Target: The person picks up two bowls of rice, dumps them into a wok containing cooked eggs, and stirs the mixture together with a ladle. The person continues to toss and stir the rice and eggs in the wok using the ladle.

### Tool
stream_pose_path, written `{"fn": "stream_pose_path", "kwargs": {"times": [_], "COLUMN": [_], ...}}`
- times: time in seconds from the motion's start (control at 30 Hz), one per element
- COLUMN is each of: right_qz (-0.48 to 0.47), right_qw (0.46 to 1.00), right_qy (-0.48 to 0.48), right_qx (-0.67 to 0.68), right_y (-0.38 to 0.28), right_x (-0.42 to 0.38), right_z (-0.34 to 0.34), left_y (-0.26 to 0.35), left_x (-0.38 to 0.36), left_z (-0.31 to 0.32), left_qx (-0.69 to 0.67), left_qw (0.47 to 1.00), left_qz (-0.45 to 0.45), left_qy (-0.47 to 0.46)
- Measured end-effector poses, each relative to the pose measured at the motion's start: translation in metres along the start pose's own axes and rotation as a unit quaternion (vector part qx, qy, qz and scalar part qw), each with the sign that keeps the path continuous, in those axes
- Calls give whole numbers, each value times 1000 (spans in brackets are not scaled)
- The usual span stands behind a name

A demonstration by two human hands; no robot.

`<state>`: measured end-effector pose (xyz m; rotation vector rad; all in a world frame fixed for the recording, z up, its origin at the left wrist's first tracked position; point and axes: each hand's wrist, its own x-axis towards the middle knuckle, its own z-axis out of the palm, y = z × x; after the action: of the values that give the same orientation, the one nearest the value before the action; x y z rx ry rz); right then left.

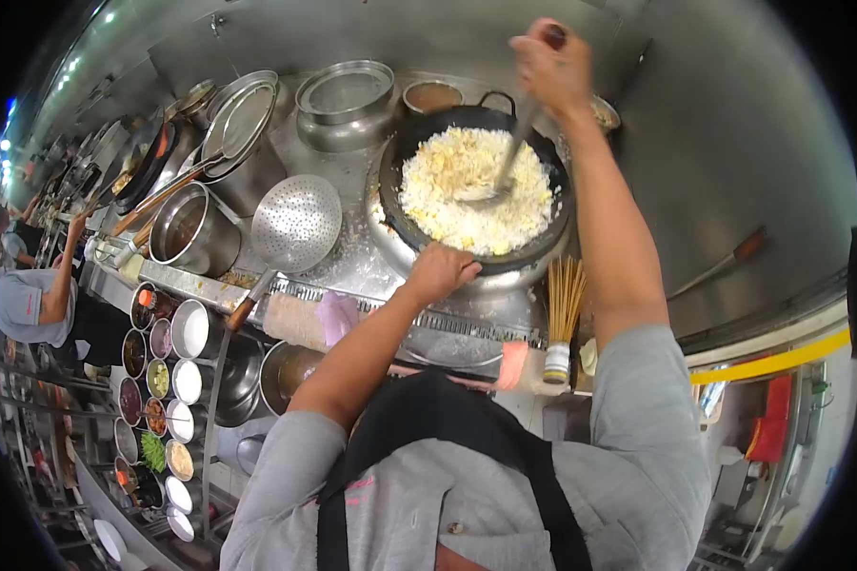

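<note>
Left hand [438, 271] gripping round black wok [543, 249] rim, right hand [550, 65] clutching steel ladle [505, 167] in clumpy rice [457, 190]

— What colour is the heaped fried rice [476, 190]?
— Pale yellow and white, in a round black iron wok [400, 157].
— And the long-sleeved cotton shirt [638, 457]?
— Grey, under a plain black apron [448, 419].

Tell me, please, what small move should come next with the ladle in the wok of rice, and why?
Probably a short scoop toward the near rim. The right hand holds the ladle with its bowl buried mid-heap in the rice, while the left hand grips the wok at its near edge, steadying it. The rice is heaped unevenly, and grains already lie spilled left of the wok.
</note>
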<state>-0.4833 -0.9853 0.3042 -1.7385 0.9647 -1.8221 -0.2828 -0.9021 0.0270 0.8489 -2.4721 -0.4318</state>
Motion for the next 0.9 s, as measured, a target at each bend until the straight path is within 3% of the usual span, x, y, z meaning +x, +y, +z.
{"fn": "stream_pose_path", "kwargs": {"times": [0.1,0.17,0.2,0.3,0.37,0.43,0.47,0.57,0.6,0.63,0.7,0.77,0.83,0.87,0.9], "right_qz": [-63,-73,-76,-42,-51,-59,-91,-70,42,-2,-90,-111,-143,-122,-104], "right_qw": [990,980,973,987,985,978,965,983,959,969,976,974,976,977,977], "right_qy": [118,173,202,150,165,193,246,166,237,224,196,193,160,172,184], "right_qx": [-47,-70,-84,33,-21,56,5,-38,-153,-104,-3,30,43,16,-10], "right_y": [-46,33,37,16,-59,-130,-177,-146,-140,-121,-80,-134,-177,-179,-180], "right_x": [-9,-13,-23,-38,-38,-39,-55,-76,-89,-95,-94,-93,-103,-109,-115], "right_z": [-20,-38,-32,-24,-30,-44,-8,-3,24,23,15,8,9,22,42], "left_y": [1,-2,0,20,61,86,92,81,78,75,89,100,88,91,75], "left_x": [-5,-1,1,-13,-8,-11,-11,-18,-31,-35,-79,-109,-88,-61,-38], "left_z": [2,2,0,-9,-52,-81,-92,-70,-46,-33,-33,-46,-56,-79,-83], "left_qx": [7,-8,-16,-17,17,17,16,18,21,29,20,-10,45,68,49], "left_qw": [1000,1000,1000,999,1000,999,999,1000,1000,999,998,990,993,997,999], "left_qz": [-8,4,-4,-24,-9,14,23,6,-19,-39,35,110,86,25,18], "left_qy": [-3,-4,-20,-38,5,26,21,19,13,13,55,84,62,16,15]}}
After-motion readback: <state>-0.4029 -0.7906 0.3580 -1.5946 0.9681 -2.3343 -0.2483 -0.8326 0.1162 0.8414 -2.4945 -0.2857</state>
